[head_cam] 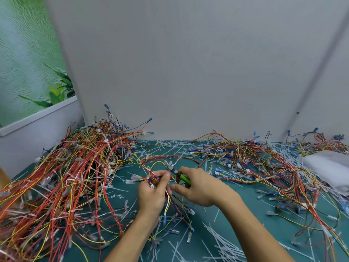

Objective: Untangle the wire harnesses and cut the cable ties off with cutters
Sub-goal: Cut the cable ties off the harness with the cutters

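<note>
Grey wall (188,63) behind, green mat (245,205) on the bench. Left pile (75,176) is the big one: a dense tangle of mostly red, orange and yellow wires, white ties still on, clear-sleeved terminals at the ends, stacked up against the wall. Right pile (255,163) is flatter and looser, same colours plus blue terminals. A white bundle (328,167) sits at the far right edge, can't tell what it is. Cut ties (224,241) are scattered all over the mat, thickest near front right. The harness (168,203) being worked is mid-mat between the piles, lifted off the mat: red, yellow, white and purple strands, a yellow loop sticking up, tails hanging down to terminals on the mat. Left hand (151,195) has its fingers curled round the bunched part, thumb on top. Right hand (200,188) grips the cutters (184,178) by the green handle, nose pointing up-left, right at the harness by the left fingertips. Blades too small to tell if closed
</note>
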The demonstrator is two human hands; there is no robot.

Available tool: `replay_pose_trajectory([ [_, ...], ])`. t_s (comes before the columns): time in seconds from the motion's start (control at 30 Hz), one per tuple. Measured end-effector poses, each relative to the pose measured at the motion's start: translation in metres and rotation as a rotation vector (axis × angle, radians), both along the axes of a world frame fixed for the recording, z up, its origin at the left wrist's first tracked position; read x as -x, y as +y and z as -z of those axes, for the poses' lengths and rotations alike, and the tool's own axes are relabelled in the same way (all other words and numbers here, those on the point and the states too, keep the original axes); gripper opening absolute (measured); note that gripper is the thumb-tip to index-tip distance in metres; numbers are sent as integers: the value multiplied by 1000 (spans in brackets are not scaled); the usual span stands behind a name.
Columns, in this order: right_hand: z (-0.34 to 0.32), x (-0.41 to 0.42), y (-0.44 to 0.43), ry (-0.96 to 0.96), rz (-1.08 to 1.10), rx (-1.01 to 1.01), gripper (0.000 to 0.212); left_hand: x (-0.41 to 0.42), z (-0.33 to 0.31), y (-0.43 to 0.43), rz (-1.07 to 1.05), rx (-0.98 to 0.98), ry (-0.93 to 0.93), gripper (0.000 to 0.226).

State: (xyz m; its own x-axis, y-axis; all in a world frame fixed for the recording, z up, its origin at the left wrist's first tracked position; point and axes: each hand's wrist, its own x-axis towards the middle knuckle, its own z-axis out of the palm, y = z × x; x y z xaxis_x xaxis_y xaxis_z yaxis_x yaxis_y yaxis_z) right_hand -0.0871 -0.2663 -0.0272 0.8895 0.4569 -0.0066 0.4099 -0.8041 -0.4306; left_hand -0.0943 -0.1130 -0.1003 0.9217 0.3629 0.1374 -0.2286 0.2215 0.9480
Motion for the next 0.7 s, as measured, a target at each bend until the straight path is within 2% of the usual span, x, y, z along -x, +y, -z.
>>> replay_pose_trajectory([
  [0.2, -4, 1, -4, 72, -26, 18, 48, 1, 0, -1, 22, 20, -11, 9],
  [0.37, -4, 3, -2, 52, -24, 8, 37, 1, 0, -1, 12, 8, -18, 11],
  [0.7, -5, 3, -1, 11, -2, -11, 33, 1, 2, 0, 13, -50, -43, 21],
])
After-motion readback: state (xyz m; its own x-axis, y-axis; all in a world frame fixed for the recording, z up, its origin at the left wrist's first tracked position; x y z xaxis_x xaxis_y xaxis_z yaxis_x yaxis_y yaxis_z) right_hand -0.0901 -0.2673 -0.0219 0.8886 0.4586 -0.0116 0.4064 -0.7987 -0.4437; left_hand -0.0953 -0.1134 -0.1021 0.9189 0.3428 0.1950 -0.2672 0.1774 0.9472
